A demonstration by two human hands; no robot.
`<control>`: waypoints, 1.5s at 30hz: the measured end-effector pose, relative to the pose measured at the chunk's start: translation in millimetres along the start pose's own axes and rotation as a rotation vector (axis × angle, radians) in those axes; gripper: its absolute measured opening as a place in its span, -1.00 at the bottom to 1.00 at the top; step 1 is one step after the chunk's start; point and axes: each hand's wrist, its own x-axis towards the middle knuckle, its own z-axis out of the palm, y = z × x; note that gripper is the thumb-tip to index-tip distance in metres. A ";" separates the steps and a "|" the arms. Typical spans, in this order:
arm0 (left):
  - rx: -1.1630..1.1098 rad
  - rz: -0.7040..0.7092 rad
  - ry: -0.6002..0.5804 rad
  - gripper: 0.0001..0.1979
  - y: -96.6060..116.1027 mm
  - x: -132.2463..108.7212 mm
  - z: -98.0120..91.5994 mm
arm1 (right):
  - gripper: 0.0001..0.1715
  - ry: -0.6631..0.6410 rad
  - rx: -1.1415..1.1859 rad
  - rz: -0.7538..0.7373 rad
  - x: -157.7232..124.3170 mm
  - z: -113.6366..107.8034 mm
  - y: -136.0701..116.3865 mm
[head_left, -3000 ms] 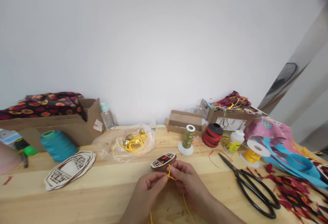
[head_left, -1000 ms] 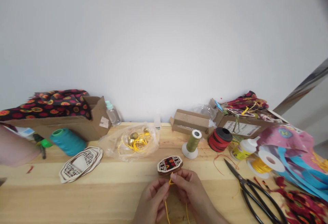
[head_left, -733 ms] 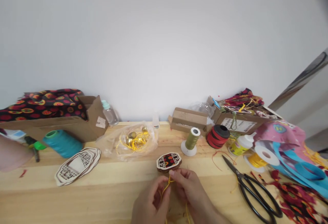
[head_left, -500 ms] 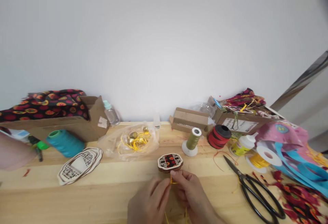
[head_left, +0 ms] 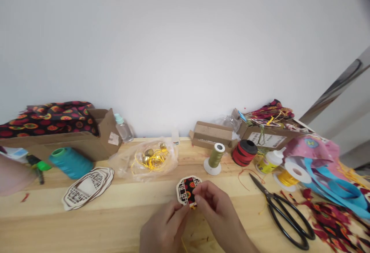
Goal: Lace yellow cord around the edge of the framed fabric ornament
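Note:
A fretwork wooden ornament point(head_left: 182, 191) with a dark, flower-patterned fabric centre sits tilted toward me, low in the middle of the view. My left hand point(head_left: 164, 226) is closed in a pinch at its lower edge, on a yellow cord point(head_left: 193, 206). A strand of that cord trails below the fingers. Over the ornament's right side, my right hand point(head_left: 221, 216) is closed, thumb and fingertips on its edge and covering that part. The exact grip behind the fingers is hidden.
Black scissors point(head_left: 285, 212) lie at right, near fabric scraps point(head_left: 332, 214), a yellow cord spool point(head_left: 291, 176) and a glue bottle point(head_left: 270, 161). Behind stand a green thread spool point(head_left: 216, 158) and red-black roll point(head_left: 244, 152). Stacked wooden frames point(head_left: 83, 191) and a teal cone point(head_left: 71, 163) are left.
The ornament has tilted up and come closer to my hands. My right hand has moved up onto its right side, while my left has shifted slightly left. The view has turned a little.

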 end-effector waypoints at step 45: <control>-0.408 -0.313 -0.305 -0.82 -19.3 12.8 -19.3 | -0.94 -0.056 -0.626 -0.693 20.3 8.5 42.1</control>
